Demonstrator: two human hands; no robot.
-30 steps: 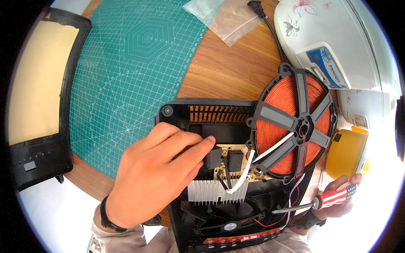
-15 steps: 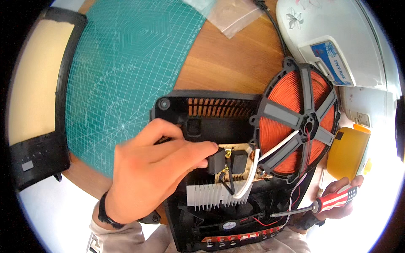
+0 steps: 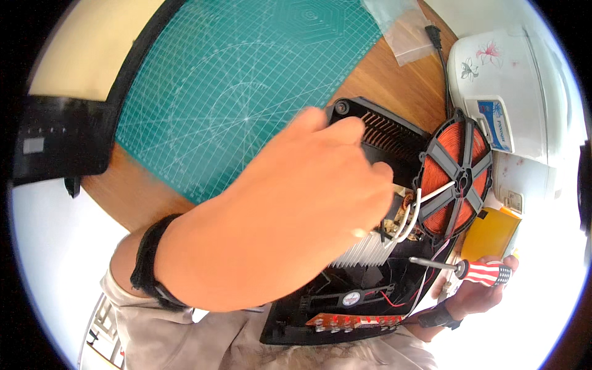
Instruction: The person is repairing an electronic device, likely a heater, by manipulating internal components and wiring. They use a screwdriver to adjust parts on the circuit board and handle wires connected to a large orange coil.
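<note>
My left hand (image 3: 290,203) reaches over the open black appliance housing (image 3: 407,283), its fingers curled at the upper-left part; what they grip is hidden. Beside it are a circuit board (image 3: 404,206) with white wires, mostly covered by the hand, and a finned silver heatsink (image 3: 367,254). A round orange copper coil (image 3: 441,197) on a grey spoked frame leans at the housing's right. My right hand (image 3: 478,293) holds a red-and-white striped screwdriver (image 3: 487,273), its shaft lying over the housing. A small red button board (image 3: 354,322) is at the housing's near edge.
A green cutting mat (image 3: 203,92) covers much of the wooden table (image 3: 117,191). A cream-and-black panel (image 3: 80,55) lies left, a plastic bag (image 3: 407,43) and power plug (image 3: 435,37) at the back. A white flowered appliance (image 3: 512,86) and yellow container (image 3: 487,237) stand right.
My left hand has moved from the board toward the housing's upper part and now looms larger over it. The whole scene has shifted and tilted in view; my right hand keeps the screwdriver.
</note>
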